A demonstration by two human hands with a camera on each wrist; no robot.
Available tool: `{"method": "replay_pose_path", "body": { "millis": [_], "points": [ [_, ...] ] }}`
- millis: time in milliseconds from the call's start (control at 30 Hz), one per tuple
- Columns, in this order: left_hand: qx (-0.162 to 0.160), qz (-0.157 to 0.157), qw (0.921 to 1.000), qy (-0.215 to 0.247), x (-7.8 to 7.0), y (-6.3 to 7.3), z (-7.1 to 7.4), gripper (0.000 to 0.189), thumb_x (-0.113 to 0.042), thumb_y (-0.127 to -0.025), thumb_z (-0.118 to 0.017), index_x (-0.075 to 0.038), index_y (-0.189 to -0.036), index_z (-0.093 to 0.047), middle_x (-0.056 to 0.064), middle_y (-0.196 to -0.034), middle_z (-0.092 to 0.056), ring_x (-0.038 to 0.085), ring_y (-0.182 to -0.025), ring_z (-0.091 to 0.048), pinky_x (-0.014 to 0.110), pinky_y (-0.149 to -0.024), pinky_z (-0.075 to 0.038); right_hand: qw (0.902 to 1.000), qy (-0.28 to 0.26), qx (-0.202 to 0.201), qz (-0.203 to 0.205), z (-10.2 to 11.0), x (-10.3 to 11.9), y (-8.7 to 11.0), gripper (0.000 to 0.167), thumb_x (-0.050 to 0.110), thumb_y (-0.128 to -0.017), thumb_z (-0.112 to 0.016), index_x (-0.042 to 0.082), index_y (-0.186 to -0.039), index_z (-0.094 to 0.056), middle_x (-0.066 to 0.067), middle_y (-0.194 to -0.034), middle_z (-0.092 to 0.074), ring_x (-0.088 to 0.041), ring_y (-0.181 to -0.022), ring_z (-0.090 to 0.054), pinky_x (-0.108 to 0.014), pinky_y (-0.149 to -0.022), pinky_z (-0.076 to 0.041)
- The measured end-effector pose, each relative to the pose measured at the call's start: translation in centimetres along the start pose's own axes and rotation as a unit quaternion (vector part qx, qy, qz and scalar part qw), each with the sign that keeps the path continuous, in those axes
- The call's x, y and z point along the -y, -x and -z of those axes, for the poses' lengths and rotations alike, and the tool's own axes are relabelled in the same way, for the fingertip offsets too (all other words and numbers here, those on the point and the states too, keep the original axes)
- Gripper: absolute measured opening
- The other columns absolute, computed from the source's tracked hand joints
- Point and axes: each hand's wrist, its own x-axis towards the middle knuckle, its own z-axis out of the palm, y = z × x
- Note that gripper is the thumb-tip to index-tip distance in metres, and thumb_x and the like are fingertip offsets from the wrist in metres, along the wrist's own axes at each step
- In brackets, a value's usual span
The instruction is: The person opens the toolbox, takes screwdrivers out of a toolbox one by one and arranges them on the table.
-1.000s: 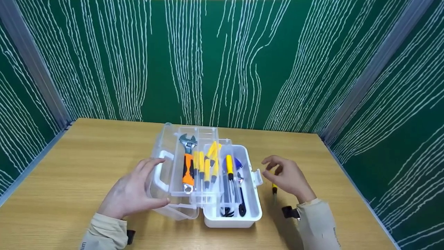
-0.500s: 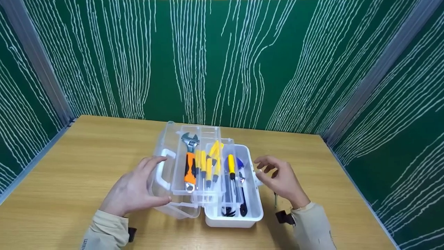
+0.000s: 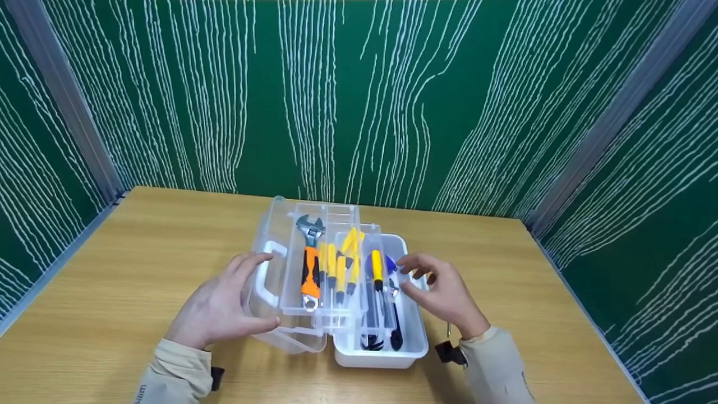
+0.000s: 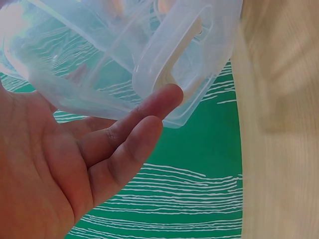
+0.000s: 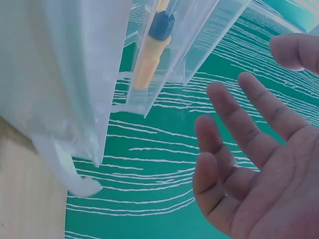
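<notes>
A white toolbox stands unfolded on the table, its clear lid tipped left. Beside that lid and its white handle is my left hand, thumb and fingers spread apart; the left wrist view shows the fingertips right at the handle. Over the box's right wall hovers my right hand, fingers loosely bent with nothing between them, covering the latch. In the upper clear tray lie an orange-handled adjustable wrench and several yellow-handled screwdrivers. Another yellow screwdriver lies in the lower tray.
Inside the white base are black-ended tools and a blue-purple piece. A screwdriver shaft shows on the table beside my right wrist, its handle hidden. Green walls with white lines enclose the table.
My right hand has moved left from beside the box to over its right wall, covering the latch and most of the table screwdriver. The left hand stays by the lid.
</notes>
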Motion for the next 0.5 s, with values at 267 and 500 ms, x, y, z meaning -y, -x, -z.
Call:
{"method": "replay_pose_path", "body": {
  "millis": [267,500],
  "points": [
    [-0.008,-0.01,0.9999,0.0,0.1,0.1,0.0,0.1,-0.061,-0.056,-0.083,-0.036,-0.141,-0.036,-0.003,-0.138,-0.046,0.023,-0.098,-0.057,0.046,-0.081,-0.054,0.9995,0.011,0.015,0.024,-0.7,0.8,-0.3,0.03,0.017,-0.079,-0.074,0.021,-0.109,-0.069,0.007,-0.103,-0.068,-0.021,-0.093,-0.057,-0.035,-0.078,-0.047],
    [-0.008,-0.009,0.9999,-0.001,0.0,0.1,0.0,0.101,-0.059,-0.056,-0.083,-0.036,-0.141,-0.036,-0.004,-0.138,-0.045,0.023,-0.099,-0.057,0.047,-0.083,-0.053,0.999,0.026,0.03,0.019,-1.3,1.6,-0.3,0.03,0.02,-0.079,-0.076,0.023,-0.109,-0.069,0.009,-0.105,-0.067,-0.02,-0.095,-0.055,-0.04,-0.082,-0.048]
  ]
}}
